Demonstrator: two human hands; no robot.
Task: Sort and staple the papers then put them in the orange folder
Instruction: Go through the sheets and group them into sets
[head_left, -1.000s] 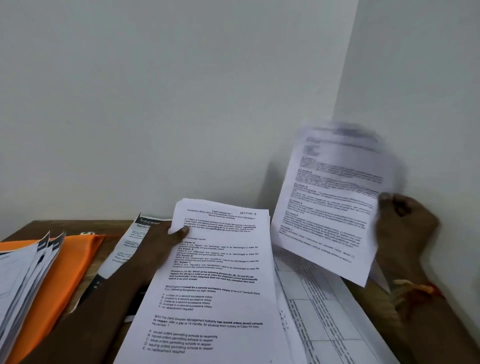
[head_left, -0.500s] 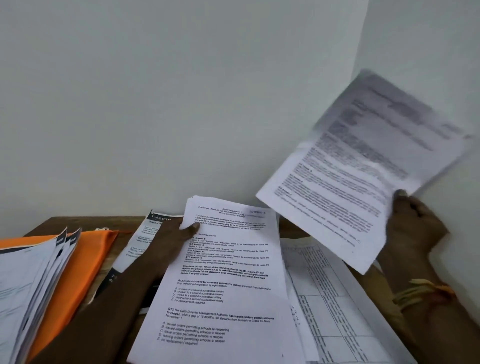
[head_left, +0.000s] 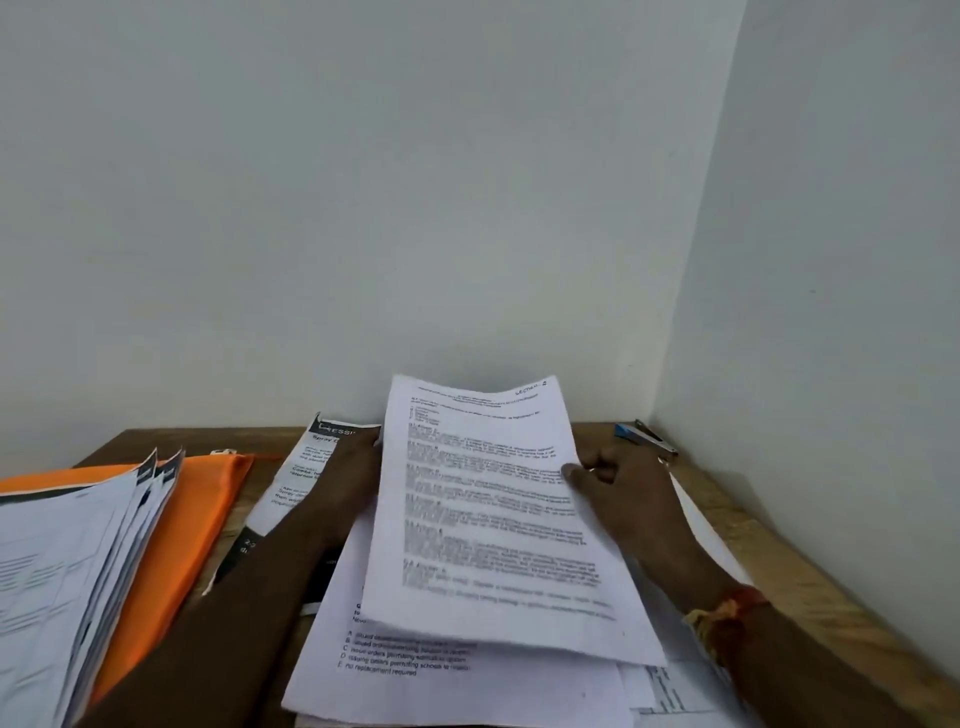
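While the top sheet (head_left: 488, 514) lies skewed over the stack of papers (head_left: 415, 670), its near right corner hanging past the stack, both hands flank it. The right hand (head_left: 618, 483) is at the sheet's right edge, thumb pressed on the printed face and fingers curled beneath, so that's a pinch on the top sheet. The left hand (head_left: 353, 483) sits at the opposite edge. Its fingertips slip out of sight under the paper, and whether it grips the sheet, the stack or nothing I cannot tell.

The sheet's far edge is wavy and reaches toward the wall (head_left: 467, 208); its print is blurred. Below its near edge, lines of the stack's uppermost page show.

Just left of the left hand, a black-and-white leaflet (head_left: 306, 478) lies partly under the forearm. Further left is the orange folder (head_left: 197, 519), flat on the counter (head_left: 779, 545), with a fanned pile (head_left: 67, 561) of printed pages lying on its near-left part.

Out on the right, a blue stapler (head_left: 647, 441) sits in the far corner, beyond the right hand and well apart from the sheet. A red-and-yellow thread band (head_left: 727, 618) circles the right wrist, and a gridded page (head_left: 670, 691) pokes out from under the stack at the near right.
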